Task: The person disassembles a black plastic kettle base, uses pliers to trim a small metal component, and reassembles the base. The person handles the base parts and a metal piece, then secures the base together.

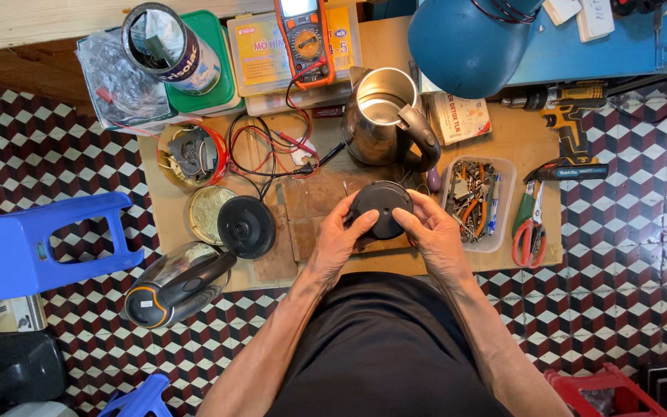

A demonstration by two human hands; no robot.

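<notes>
Both my hands hold a round black plastic disc, a kettle bottom cover, over a low wooden work board. My left hand grips its left rim with thumb on top. My right hand grips its right rim. Just behind the disc stands an open steel kettle body with a black handle. A round black kettle power base lies to the left of my left hand.
A second kettle lies on its side at the board's left corner. An orange multimeter with red and black leads, a clear tray of tools, red-handled scissors, a cordless drill, a blue lamp shade and a blue stool surround the spot.
</notes>
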